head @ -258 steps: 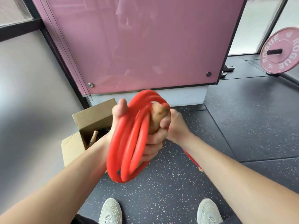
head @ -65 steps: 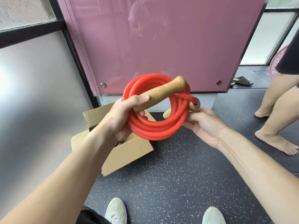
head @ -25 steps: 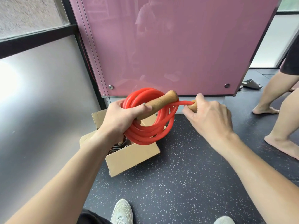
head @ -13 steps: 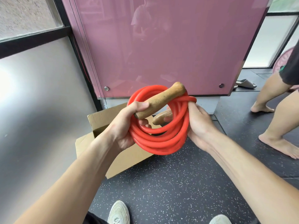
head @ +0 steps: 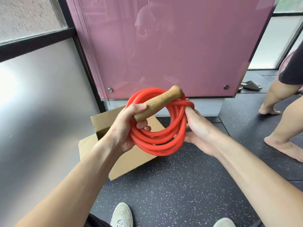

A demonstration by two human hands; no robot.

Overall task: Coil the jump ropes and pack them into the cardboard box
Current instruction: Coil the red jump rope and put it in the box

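Observation:
A red jump rope (head: 157, 141) is wound into a coil of several loops, held in the air in front of me. My left hand (head: 123, 130) grips the coil's left side together with one wooden handle (head: 159, 102), which lies slanted across the loops. My right hand (head: 200, 133) holds the coil's right side, thumb up against the rope and fingers behind it. The second handle is hidden. The open cardboard box (head: 131, 161) sits on the floor just below and behind the coil; my hands hide its inside.
A pink glass panel (head: 164, 46) stands right behind the box, with a frosted wall to the left. Another person's bare legs (head: 282, 122) stand at the right on the speckled black floor (head: 172, 194). A grey sandal (head: 250, 85) lies farther back. My shoes (head: 122, 215) show at the bottom.
My right hand has tucked the rope's end and second handle behind the coil, so that handle no longer shows. The coil stays in my left hand above the box.

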